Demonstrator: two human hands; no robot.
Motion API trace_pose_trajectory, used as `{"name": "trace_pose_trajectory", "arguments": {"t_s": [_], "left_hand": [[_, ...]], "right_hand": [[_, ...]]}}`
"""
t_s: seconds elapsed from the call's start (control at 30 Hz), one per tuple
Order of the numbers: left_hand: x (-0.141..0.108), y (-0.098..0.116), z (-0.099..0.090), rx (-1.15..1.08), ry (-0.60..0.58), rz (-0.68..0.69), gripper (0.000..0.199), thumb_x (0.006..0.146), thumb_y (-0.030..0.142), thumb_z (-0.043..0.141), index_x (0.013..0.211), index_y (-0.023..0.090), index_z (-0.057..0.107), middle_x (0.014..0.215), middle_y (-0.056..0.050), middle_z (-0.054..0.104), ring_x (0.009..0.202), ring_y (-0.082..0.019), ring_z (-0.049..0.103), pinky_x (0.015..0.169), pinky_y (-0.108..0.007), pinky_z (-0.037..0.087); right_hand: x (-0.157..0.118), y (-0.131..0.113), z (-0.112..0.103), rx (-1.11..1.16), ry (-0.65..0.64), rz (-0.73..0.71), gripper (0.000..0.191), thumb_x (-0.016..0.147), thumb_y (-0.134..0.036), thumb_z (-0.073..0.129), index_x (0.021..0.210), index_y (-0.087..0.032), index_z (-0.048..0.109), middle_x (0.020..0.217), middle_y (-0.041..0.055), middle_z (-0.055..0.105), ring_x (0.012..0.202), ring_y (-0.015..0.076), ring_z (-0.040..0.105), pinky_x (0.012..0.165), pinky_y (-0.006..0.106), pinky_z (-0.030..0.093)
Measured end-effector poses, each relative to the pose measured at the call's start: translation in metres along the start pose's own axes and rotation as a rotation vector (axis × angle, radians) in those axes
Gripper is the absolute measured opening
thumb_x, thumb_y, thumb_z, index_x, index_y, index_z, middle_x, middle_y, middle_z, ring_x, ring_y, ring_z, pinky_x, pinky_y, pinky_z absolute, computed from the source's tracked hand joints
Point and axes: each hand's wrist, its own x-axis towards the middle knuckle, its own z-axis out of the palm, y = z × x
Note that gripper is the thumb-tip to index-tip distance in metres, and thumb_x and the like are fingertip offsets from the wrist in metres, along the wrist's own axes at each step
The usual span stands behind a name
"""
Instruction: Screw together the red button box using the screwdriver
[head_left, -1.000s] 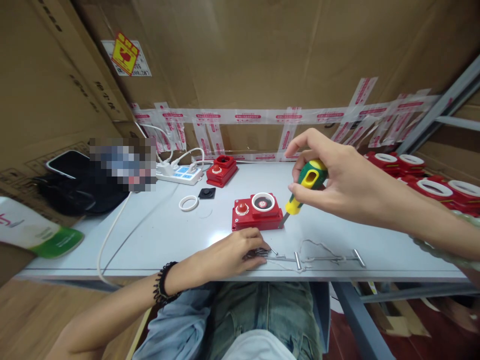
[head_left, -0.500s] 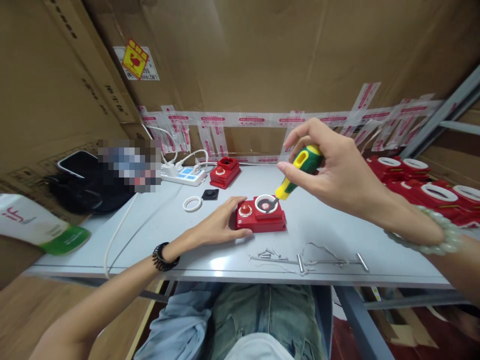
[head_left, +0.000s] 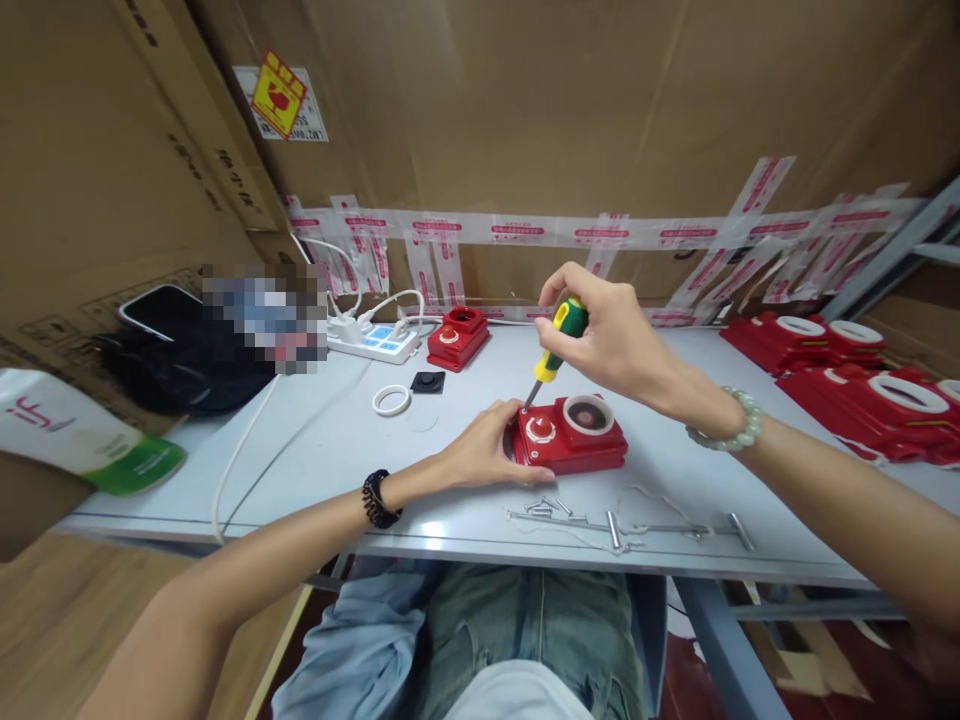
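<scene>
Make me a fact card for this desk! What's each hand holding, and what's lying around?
Left hand: the left hand grips the left end of a red box
Right hand: the right hand holds a green-and-yellow screwdriver, tip at the box's far left corner
Nearer the person: loose metal screws
Farther left: white ring, black square piece
Far right: more red boxes

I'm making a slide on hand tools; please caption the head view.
Left hand grips a red box while the right hand holds a screwdriver to its corner.
</scene>
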Motion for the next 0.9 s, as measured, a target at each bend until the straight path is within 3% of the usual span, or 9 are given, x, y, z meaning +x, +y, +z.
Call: {"name": "trace_pose_trajectory", "arguments": {"t_s": [0.7, 0.9], "left_hand": [[0.0024, 0.0006, -0.002, 0.032, 0.012, 0.053, 0.062, 0.062, 0.062, 0.08, 0.093, 0.017, 0.052, 0.092, -0.006, 0.061, 0.08, -0.022, 0.057, 0.072, -0.034, 0.047], [0.0015, -0.0023, -0.0016, 0.022, 0.012, 0.064, 0.067, 0.061, 0.064, 0.08, 0.1, 0.016, 0.055, 0.096, -0.007, 0.062, 0.085, -0.023, 0.059, 0.076, -0.036, 0.048]], "right_hand": [[0.0022, -0.0058, 0.0056, -0.031, 0.014, 0.04, 0.012, 0.08, -0.018, 0.059, 0.09, -0.02, 0.053, 0.066, -0.0033, 0.054, 0.055, 0.0102, 0.043, 0.057, 0.027, 0.033], [0.0029, -0.0051, 0.0035, -0.068, 0.027, 0.031, 0.013, 0.079, -0.02, 0.06, 0.091, -0.02, 0.053, 0.07, -0.002, 0.056, 0.056, 0.011, 0.045, 0.058, 0.028, 0.034]]}}
